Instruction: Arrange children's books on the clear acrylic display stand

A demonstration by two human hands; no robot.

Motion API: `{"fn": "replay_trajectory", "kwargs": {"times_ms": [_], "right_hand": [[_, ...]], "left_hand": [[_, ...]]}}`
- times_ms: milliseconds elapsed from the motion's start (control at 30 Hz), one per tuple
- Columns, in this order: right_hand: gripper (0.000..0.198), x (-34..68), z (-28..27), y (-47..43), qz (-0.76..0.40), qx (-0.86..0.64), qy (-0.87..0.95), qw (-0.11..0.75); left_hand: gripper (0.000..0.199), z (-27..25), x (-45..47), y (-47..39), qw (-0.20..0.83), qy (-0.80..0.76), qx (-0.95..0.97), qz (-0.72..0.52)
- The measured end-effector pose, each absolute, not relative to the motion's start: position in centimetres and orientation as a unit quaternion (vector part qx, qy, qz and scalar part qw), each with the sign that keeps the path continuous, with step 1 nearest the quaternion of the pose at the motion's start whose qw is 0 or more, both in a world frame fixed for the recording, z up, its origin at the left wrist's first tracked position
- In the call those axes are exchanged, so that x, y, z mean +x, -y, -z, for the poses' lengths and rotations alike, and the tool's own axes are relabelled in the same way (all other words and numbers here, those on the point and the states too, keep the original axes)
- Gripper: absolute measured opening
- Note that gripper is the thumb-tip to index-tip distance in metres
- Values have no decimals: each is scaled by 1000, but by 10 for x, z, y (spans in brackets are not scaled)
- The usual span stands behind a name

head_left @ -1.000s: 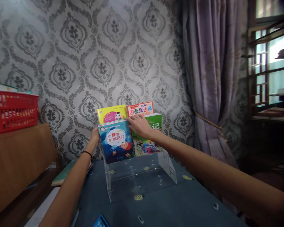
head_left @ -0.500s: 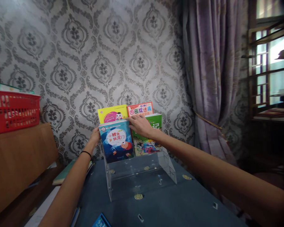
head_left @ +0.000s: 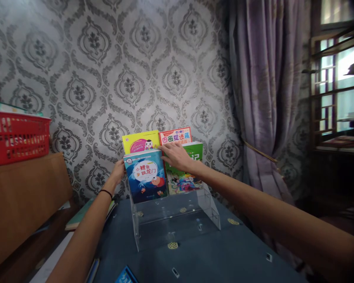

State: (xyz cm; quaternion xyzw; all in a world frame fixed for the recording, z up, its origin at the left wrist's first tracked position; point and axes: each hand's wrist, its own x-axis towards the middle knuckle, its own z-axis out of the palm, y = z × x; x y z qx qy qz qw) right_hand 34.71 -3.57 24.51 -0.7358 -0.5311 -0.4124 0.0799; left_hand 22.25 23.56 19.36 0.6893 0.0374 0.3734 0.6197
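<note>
A clear acrylic book rack (head_left: 177,225) stands on the dark blue tablecloth with books in its upper tiers. A blue picture book (head_left: 147,182) with a fish on its cover leans upright at the left of the middle tier. My left hand (head_left: 118,171) grips its left edge, the fingertips hidden behind it. My right hand (head_left: 177,156) holds its upper right edge and passes in front of a green book (head_left: 184,182), partly covering it. Behind, a yellow book (head_left: 140,141) and a red-bordered book (head_left: 177,135) stand in the top tier.
A red plastic basket (head_left: 17,137) sits on a brown box (head_left: 29,192) at the left. Books and papers (head_left: 79,216) lie along the table's left side. Another blue book (head_left: 126,275) shows at the near edge. A purple curtain (head_left: 268,98) hangs at the right.
Hardly anything differs. Both hands stay at the edges of the blue picture book, and the view has shifted very slightly.
</note>
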Motion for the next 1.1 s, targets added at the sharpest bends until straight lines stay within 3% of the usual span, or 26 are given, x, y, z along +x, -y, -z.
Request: {"fn": "replay_trajectory", "kwargs": {"times_ms": [667, 900, 1100], "right_hand": [[38, 348, -243, 39, 416, -727, 539, 85], [60, 351, -261, 38, 370, -725, 578, 56], [63, 351, -272, 31, 329, -735, 590, 48]], "left_hand": [[36, -193, 220, -237, 622, -21, 688, -372], [45, -205, 224, -233, 623, -16, 686, -375], [45, -207, 224, -232, 627, -9, 681, -377]]}}
